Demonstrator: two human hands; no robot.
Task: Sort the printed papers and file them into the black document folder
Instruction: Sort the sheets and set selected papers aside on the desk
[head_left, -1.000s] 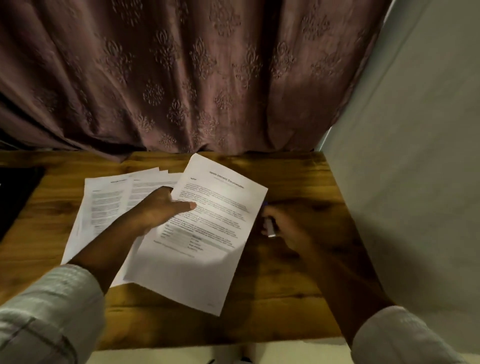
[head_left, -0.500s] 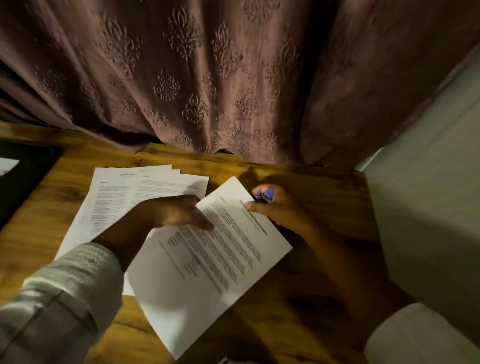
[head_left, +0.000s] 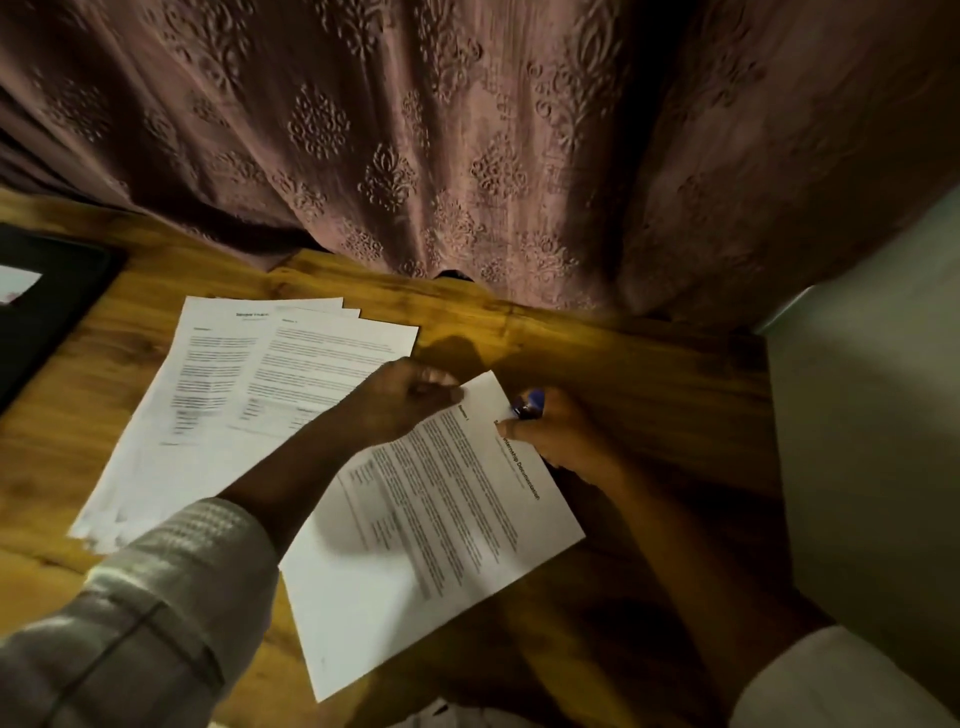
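The far corner of a printed sheet (head_left: 441, 545) is pinched by the left hand (head_left: 410, 405), whose fingers are curled tightly over the paper's edge. The same sheet is gripped along its heading edge by the right hand (head_left: 563, 439): the thumb is laid on the print near the title, and the remaining fingers are curled round a small blue object (head_left: 531, 402), whose kind cannot be told. The two hands are set close together, the right at three o'clock of the left, with only the sheet's corner between them. The sheet is turned so that its lines of text run from eleven o'clock towards five o'clock, and its blank end is directed at seven o'clock; whether it is lifted or laid flat cannot be told. A stack of printed papers (head_left: 234, 395), fanned so that three far corners are shown, is spread on the wooden table (head_left: 649, 374) at nine o'clock of the held sheet, and is partly covered by the left forearm and its pale striped sleeve (head_left: 145, 613). The black document folder (head_left: 57, 312) is seen at the picture's edge, at ten o'clock of the stack, well apart from both hands, with a white patch (head_left: 18, 283) on it. A patterned mauve curtain (head_left: 415, 156) is hung behind the table at twelve o'clock, and a pale wall (head_left: 872, 441) is seen at three o'clock.
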